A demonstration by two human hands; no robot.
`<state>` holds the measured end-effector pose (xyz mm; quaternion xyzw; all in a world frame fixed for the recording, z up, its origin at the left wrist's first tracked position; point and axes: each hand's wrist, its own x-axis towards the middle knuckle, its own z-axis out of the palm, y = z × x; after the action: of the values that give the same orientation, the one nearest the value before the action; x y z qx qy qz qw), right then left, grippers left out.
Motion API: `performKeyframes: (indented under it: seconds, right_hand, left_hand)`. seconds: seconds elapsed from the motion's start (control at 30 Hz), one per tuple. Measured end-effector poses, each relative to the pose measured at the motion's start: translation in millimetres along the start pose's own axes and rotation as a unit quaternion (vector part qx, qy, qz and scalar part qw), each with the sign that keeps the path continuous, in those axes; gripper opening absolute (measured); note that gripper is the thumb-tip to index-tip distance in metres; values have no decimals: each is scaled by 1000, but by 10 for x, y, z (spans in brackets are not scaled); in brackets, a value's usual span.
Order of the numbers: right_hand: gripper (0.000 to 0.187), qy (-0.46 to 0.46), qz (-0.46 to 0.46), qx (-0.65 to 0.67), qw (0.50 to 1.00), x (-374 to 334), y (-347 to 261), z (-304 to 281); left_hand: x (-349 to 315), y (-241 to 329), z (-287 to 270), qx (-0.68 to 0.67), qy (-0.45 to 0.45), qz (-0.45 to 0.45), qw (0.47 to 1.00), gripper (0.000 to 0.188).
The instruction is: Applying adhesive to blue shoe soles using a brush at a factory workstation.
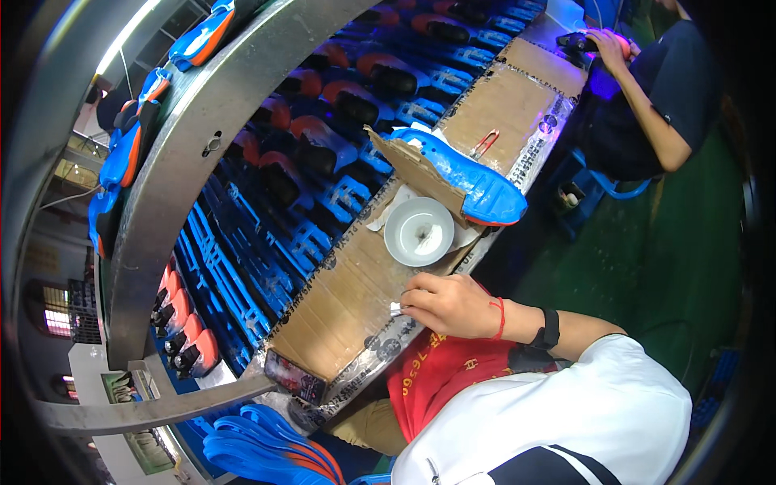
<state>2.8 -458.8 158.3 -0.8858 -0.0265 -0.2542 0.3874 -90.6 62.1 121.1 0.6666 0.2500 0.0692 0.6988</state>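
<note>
My right hand (pixel 450 305) comes in from the right, with a red cord and a dark band on its wrist. Its fingers are closed on a small white piece (pixel 396 309), mostly hidden, just over the bench's near edge. Beyond that hand stands a round white bowl (pixel 411 212) with some pale stuff in the bottom. A long blue moulded piece with an orange rim (pixel 485 190), shaped like a sole or fin, lies past the bowl, against a folded cardboard flap (pixel 420 170). My left hand does not show.
Cardboard (pixel 323 319) covers the bench, with red-handled snips (pixel 485 144) on it and a phone (pixel 295 377) at its left end. Rows of blue parts (pixel 234 267) lie alongside. Blue-orange pieces (pixel 267 444) are stacked lower left. A co-worker (pixel 655 97) sits at the far right.
</note>
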Motion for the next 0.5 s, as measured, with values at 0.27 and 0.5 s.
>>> performKeyframes:
  seconds: [0.27, 0.5]
  right_hand:
    - [11, 16, 0, -3, 1000, 5, 67, -53]
    - [10, 37, 16, -15, 999, -72, 20, -473]
  left_hand:
    - [-284, 317, 1372, -4, -117, -61, 991, 62]
    - [-103, 249, 2769, -150, -322, -82, 931, 52]
